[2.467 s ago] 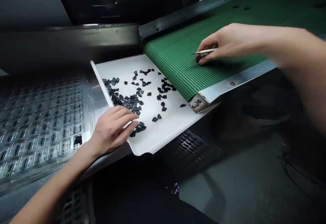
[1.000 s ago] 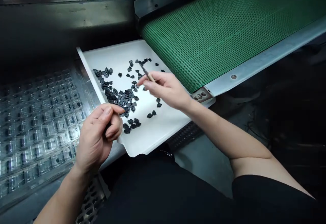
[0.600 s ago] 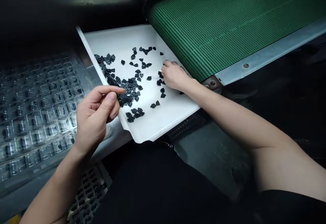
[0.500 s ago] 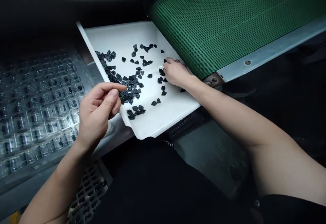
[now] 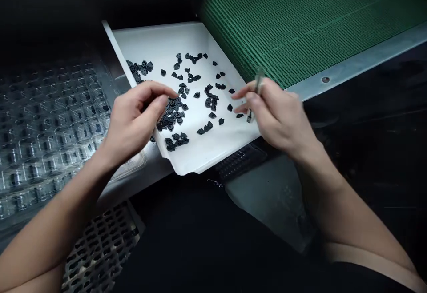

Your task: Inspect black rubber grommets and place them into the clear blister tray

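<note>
Small black plastic parts (image 5: 171,114), roughly triangular with rounded fronts, lie scattered and heaped in a white tray (image 5: 230,139). Over the tray's left edge is my left hand (image 5: 136,115), fingers curled and thumb close to the forefinger above the heap. Whatever those fingertips may hold is hidden against the dark parts. My right hand (image 5: 278,113) hovers by the tray's right side, closed around a thin metal tool (image 5: 258,84), slightly blurred, with its upper end sticking up past the forefinger. Several loose black parts lie just left of this hand.
A green mesh conveyor belt (image 5: 300,30) with a metal side rail (image 5: 363,64) adjoins the tray on the right. To the left lie clear plastic trays with moulded pockets (image 5: 50,146). Lower down sits a perforated metal rack (image 5: 100,248).
My right hand has drawn back toward me and right, off the parts, bringing the metal tool into view. My left hand has risen slightly and shifted right. Parts near the tray's right side lie differently.
</note>
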Available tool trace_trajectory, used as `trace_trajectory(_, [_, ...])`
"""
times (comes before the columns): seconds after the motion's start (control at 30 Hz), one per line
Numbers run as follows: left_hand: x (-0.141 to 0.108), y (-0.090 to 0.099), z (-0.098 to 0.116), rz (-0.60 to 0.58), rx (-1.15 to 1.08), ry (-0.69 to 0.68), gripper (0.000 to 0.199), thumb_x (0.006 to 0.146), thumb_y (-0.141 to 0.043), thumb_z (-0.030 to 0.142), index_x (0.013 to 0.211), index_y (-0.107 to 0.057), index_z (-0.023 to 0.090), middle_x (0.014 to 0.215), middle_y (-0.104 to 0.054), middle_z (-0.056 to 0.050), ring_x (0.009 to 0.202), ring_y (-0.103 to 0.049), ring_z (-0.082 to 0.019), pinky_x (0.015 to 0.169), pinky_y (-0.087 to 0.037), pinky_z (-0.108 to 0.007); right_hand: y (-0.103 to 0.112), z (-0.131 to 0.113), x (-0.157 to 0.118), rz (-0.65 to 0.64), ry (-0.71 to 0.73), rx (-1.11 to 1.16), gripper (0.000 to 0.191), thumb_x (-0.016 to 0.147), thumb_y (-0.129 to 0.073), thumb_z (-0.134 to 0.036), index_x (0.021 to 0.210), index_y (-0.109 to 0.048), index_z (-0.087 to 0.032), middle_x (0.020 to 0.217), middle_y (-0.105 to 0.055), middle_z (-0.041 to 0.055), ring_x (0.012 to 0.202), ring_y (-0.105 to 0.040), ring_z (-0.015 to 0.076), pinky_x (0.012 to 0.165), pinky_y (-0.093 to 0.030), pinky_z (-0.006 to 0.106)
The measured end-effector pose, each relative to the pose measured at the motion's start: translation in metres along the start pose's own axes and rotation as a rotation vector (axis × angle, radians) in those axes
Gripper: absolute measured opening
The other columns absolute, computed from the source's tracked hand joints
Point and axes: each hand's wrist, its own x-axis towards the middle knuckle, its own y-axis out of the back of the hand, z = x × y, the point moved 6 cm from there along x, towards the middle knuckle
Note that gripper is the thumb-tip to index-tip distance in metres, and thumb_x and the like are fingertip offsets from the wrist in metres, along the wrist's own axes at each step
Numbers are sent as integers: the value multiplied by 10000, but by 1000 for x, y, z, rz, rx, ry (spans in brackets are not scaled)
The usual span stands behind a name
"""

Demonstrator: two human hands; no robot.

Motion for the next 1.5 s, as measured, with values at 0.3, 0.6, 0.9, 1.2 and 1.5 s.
trace_trajectory(0.3, [177, -87, -85, -384, 751, -106, 317, 851, -645, 143, 1120, -807, 182, 842, -706, -125, 823, -596, -288, 756, -461, -438, 26, 29, -91, 270, 131, 231, 308, 1114, -585, -242, 1400, -700, -263, 941, -784, 39, 745, -749, 210, 660, -625, 367])
trace_trajectory(0.6, [200, -172, -124, -667, 1202, -195, 536, 903, -461, 75, 1345, -750, 169, 1215, -744, -175, 982, -649, -309, 798, -458, -418, 29, 72, -117, 481, 139, 219, 388, 1059, -616, -118, 1412, -707, -251, 906, -795, 17, 674, -741, 184, 638, -615, 348])
trace_trajectory(0.9, [202, -144, -129, -514, 1242, -145, 523, 1105, -443, 546, 1305, -718, 148, 886, -738, -134, 727, -594, -260, 736, -437, -407, 7, 87, -111, 483, 114, 371, 341, 1060, -614, -135, 1371, -714, -231, 880, -792, 19, 667, -738, 188, 667, -644, 357])
trace_trajectory(1.2, [143, -210, -121, -799, 1199, -268, 457, 1130, -365, 411, 1309, -671, 122, 976, -775, -162, 772, -677, -266, 699, -455, -370, 0, 91, -113, 506, 72, 392, 339, 1064, -597, -142, 1374, -712, -217, 836, -781, 11, 625, -717, 166, 645, -621, 328])
trace_trajectory(1.5, [157, -210, -85, -693, 770, -121, 262, 1047, -528, 188, 1115, -768, 107, 1105, -798, -137, 1006, -737, -265, 875, -540, -374, -9, 94, -118, 488, 11, 413, 312, 1075, -588, -151, 1346, -723, -225, 800, -755, -3, 598, -686, 160, 616, -576, 332])
